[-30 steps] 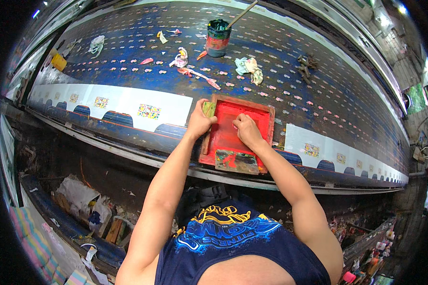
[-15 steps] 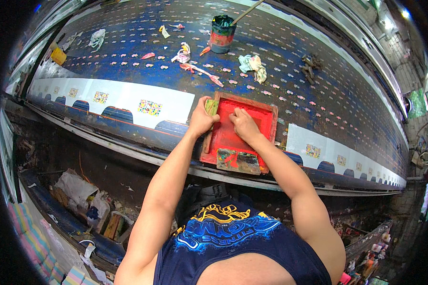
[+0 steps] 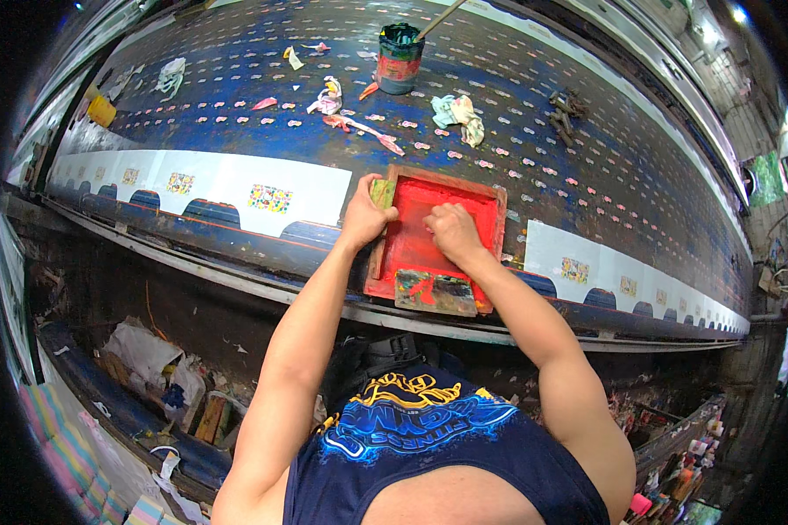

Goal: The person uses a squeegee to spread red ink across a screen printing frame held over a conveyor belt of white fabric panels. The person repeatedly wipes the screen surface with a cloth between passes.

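A screen-printing frame [image 3: 499,224] with wooden sides and a red, ink-covered inside lies at the near edge of the long printing table. My left hand [image 3: 367,217] is closed round its left side, the thumb over the edge beside a yellow-green block [image 3: 382,192]. Inside the frame, my right hand [image 3: 454,233] is closed, knuckles up, over the red surface [image 3: 411,245]. Whatever its fingers hold is hidden beneath them. An ink-stained flat piece [image 3: 435,293] sits across the frame's near end.
White printed strips [image 3: 306,179] run along the near table edge on both sides. Farther back stand an ink-smeared pot [image 3: 400,66] with a stick and crumpled rags [image 3: 460,118]. A dark clump [image 3: 567,114] lies to the right. Below left is a littered trough [image 3: 162,367].
My right hand has shifted slightly to the right inside the frame. My left hand keeps its hold on the frame's left side. The whole view has moved a little.
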{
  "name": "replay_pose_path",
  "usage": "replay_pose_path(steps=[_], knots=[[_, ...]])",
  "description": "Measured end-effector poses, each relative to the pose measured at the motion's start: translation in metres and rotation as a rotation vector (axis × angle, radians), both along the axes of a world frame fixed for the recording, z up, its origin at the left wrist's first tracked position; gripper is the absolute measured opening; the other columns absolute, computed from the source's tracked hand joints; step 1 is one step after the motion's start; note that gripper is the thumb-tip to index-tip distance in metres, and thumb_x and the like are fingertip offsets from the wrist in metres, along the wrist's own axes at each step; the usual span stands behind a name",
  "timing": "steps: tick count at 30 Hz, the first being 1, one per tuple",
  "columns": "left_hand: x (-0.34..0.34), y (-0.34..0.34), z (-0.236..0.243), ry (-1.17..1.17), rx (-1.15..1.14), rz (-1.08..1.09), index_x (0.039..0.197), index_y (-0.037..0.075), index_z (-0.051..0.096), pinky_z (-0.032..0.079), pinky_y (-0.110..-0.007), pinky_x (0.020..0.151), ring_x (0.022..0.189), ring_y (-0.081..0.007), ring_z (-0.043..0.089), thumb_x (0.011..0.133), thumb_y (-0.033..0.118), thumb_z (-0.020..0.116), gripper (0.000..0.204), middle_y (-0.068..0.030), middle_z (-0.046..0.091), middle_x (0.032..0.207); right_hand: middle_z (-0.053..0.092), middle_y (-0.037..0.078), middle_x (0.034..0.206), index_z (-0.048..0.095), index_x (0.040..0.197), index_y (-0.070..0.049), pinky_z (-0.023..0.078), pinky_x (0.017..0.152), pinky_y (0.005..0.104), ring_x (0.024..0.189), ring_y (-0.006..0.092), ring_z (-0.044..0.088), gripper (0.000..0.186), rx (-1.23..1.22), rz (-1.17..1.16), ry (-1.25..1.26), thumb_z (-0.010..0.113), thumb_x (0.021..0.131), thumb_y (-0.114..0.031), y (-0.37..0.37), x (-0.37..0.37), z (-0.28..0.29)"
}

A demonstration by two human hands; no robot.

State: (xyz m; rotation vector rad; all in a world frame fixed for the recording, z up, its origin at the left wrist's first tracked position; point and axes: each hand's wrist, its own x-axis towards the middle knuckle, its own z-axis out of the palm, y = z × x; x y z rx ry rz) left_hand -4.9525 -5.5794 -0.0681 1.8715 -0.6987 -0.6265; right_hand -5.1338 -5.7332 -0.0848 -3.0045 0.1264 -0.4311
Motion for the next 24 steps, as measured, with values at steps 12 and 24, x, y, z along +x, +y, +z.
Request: replay_pose_path(steps=[12, 24], knots=[[-0.001, -0.001, 0.0, -0.035, 0.003, 0.01, 0.144, 0.008, 0.046, 0.051, -0.043, 0.102, 0.117, -0.0376, 0.066, 0.07, 0.02, 0.082, 0.084, -0.0225, 0.066, 0.124, 0.069, 0.006, 0.073, 0.069, 0.071, -0.011, 0.045, 0.079, 0.044, 0.087, 0.0231, 0.064, 0.011, -0.163, -0.084, 0.01, 0.064, 0.079, -0.015, -0.007, -0.029, 0.012], [-0.003, 0.0, 0.003, 0.0, -0.004, 0.015, 0.143, 0.007, 0.047, 0.051, -0.041, 0.101, 0.116, -0.035, 0.065, 0.069, 0.019, 0.082, 0.083, -0.0199, 0.066, 0.124, 0.071, 0.01, 0.071, 0.072, 0.069, -0.007, 0.046, 0.077, 0.0425, 0.085, 0.025, 0.066, 0.013, -0.267, -0.094, 0.02, 0.066, 0.077, -0.015, -0.003, -0.036, 0.016]])
